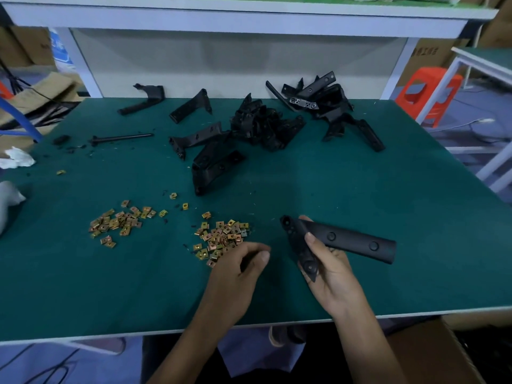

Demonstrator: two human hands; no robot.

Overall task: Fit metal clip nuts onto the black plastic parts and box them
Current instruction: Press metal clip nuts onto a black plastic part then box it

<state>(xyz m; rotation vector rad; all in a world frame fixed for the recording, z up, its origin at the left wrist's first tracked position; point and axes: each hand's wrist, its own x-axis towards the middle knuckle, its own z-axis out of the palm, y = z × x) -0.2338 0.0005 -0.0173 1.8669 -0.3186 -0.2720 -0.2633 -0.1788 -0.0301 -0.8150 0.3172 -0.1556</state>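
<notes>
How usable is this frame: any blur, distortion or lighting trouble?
Head view: dim light, no glare; the pile of black parts merges into one dark mass; shelf and table edges bow from the wide lens; the left hand is slightly smeared, the clip nuts legible.

The left grip (238, 270) is blurred at its curled fingertips, so it is unclear whether they pinch one of the small brass-coloured metal clip nuts (221, 236). The right grip (329, 270) covers the bend of the long angled black plastic part (349, 239) it holds. The brown cardboard box (437, 356) below the green-topped bench (415, 217) and the pale crumpled cloth (8, 200) are cut off by the picture's edge. In the heap of black plastic parts (263, 126), single pieces cannot be told apart.
</notes>
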